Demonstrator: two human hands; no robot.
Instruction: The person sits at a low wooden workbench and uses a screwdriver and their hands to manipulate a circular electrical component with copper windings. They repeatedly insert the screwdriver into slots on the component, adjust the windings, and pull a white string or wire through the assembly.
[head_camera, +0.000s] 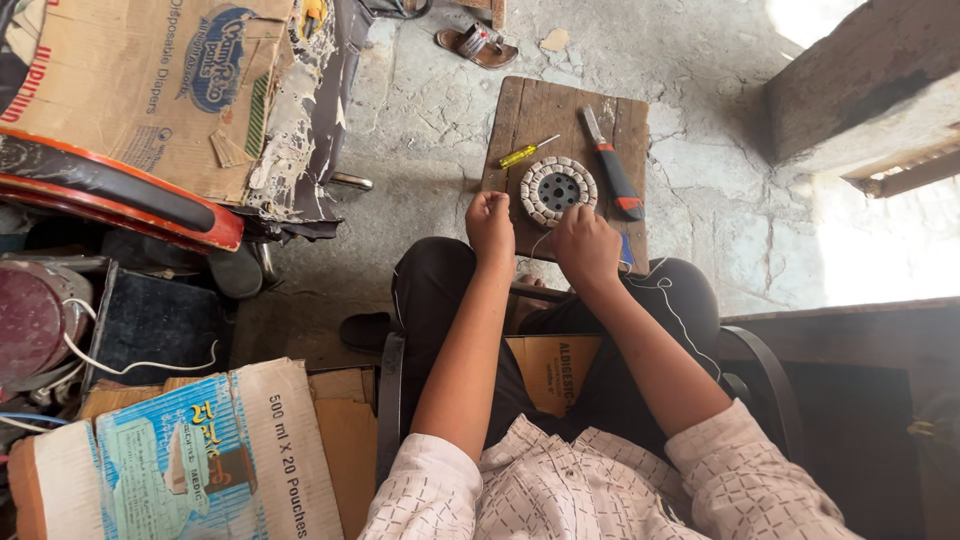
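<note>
Head camera looks down on a seated person. Left hand (489, 222) is a closed fist, its grip maybe pinching thin white thread (668, 300); I cannot tell surely. Right hand (585, 245) is curled shut just beside the round wound coil (558, 189), at its 5 o'clock, on a wooden board (540, 110). Yellow screwdriver (528, 152) lies at the coil's 11 o'clock, orange-handled knife (613, 170) at 2 o'clock.

The person wears a white short-sleeved shirt (600, 490) patterned with small dark dashes, its cuffs ending above the elbows at 7 and 5 o'clock, over black trousers (440, 290), with both forearms bare.
</note>
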